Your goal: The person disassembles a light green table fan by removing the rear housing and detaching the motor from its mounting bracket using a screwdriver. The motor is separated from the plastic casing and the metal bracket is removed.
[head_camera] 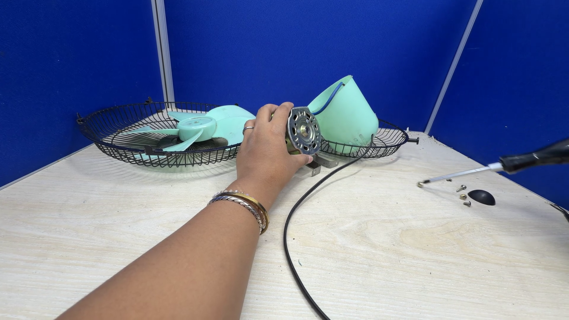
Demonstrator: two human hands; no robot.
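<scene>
The round grey metal fan motor (303, 131) sits on the pale wood-grain table (415, 249) just above the middle of the view, its flat perforated end plate with the brass-coloured centre bushing turned toward the camera and a little to the right. Its short axis therefore runs from the near right to the far left, roughly along the 4-to-10 o'clock line, and a small metal bracket shows beneath it at 5 o'clock. The left hand (267, 151) wraps the motor's body from the 9 o'clock side: the fingers (274, 114) curl together over the top edge and the thumb presses under the lower rim, so the motor is clasped between them. A ring sits on one finger and gold and silver bangles (243, 204) circle the wrist.

A black power cord (290, 237) leaves the motor at 5 o'clock and sweeps down to the bottom edge. At 1 o'clock, just behind the motor, a mint-green plastic cone-shaped housing (347, 112) rests tilted in a black wire fan guard (388, 141). At 9 o'clock a second black wire guard (112, 133) holds a mint-green fan blade (204, 127).

Far out at 3 o'clock a black-handled screwdriver (504, 166) points its tip leftward near small loose screws (463, 195) and a black oval cap (481, 197); the right hand is out of sight.
</scene>
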